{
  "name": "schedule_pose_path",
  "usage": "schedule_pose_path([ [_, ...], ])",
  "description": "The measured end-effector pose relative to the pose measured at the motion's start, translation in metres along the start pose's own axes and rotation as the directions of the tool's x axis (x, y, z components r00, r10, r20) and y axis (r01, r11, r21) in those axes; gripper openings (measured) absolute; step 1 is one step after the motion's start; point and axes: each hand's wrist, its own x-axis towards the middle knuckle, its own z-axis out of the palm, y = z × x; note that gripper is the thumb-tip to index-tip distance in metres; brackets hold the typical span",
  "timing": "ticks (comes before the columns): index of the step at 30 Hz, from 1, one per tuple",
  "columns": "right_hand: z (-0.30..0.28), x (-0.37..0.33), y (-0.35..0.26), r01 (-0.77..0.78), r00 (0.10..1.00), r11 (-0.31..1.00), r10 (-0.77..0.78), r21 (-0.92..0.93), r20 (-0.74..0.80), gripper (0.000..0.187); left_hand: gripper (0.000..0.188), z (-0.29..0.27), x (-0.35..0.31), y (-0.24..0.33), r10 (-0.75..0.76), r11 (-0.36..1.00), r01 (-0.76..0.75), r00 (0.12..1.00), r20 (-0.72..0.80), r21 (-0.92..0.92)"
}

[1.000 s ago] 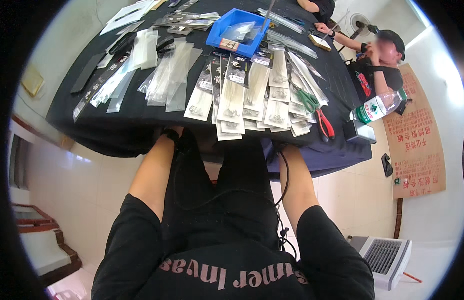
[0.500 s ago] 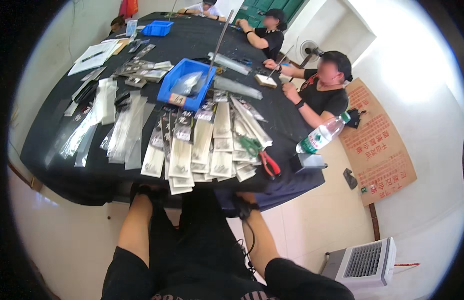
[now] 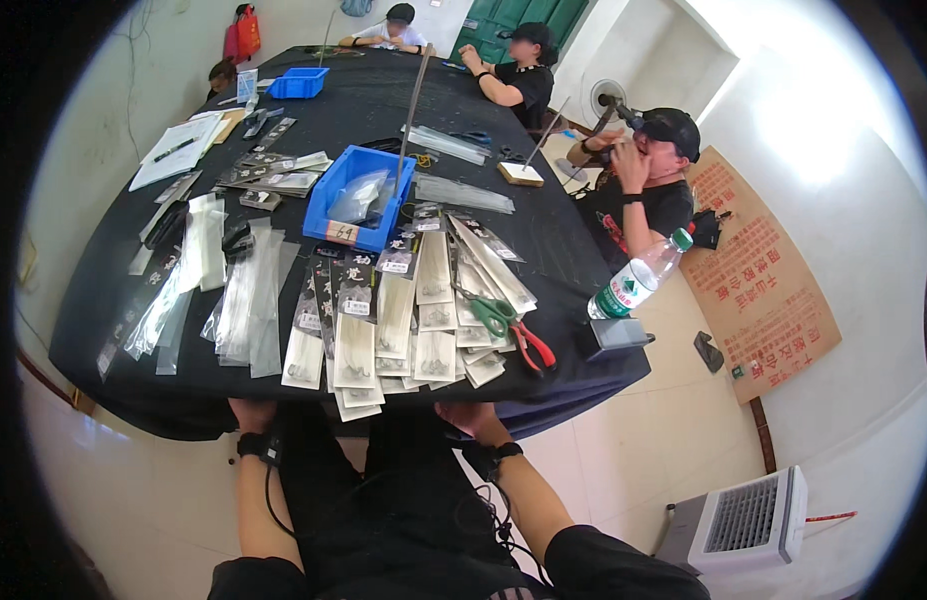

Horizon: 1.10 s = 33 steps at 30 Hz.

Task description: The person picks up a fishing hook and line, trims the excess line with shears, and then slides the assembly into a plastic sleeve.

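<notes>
My left hand (image 3: 253,414) is at the table's near edge, its fingers hidden beneath the black cloth. My right hand (image 3: 467,416) is at the same edge further right, and its fingers are hidden too. No held thing shows in either. Between and above them, fish hook packets (image 3: 354,352) with pale cards lie in an overlapping heap. Red-handled pliers (image 3: 534,348) and green-handled scissors (image 3: 495,316) rest at the heap's right side. Clear plastic sleeves (image 3: 253,300) lie in bunches to the left.
A blue bin (image 3: 320,211) holding a clear bag stands behind the packets. A water bottle (image 3: 638,278) and a grey box (image 3: 620,337) are near the right edge. Papers with a pen (image 3: 173,150) lie far left. Several people sit around the table; an air cooler (image 3: 740,520) stands right.
Both my hands have come into view at the table's near edge, the forearms shifting lower. The nearest co-worker on the right has raised both hands toward the head. The view has shifted slightly.
</notes>
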Motion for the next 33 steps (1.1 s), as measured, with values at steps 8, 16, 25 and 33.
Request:
schedule_pose_path([
  [8,0.009,-0.013,0.016,0.302,0.940,0.899,-0.226,-0.317,0.257,0.047,0.057,0.009,-0.016,0.113,0.071,0.994,-0.104,0.809,0.583,0.023],
  [16,-0.086,-0.030,0.020,0.410,0.901,0.105,-0.200,-0.906,0.385,0.046,0.059,0.007,-0.019,0.137,-0.096,0.976,-0.067,0.719,0.688,0.207],
  [25,-0.084,-0.053,0.010,0.300,0.936,0.033,-0.202,-0.953,0.287,0.045,0.058,-0.013,-0.050,0.097,-0.204,0.972,0.070,0.726,0.657,0.225],
  [33,-0.075,-0.056,0.007,0.257,0.957,0.061,-0.153,-0.965,0.245,0.044,0.057,-0.027,-0.065,0.085,-0.236,0.967,0.111,0.725,0.647,0.228],
])
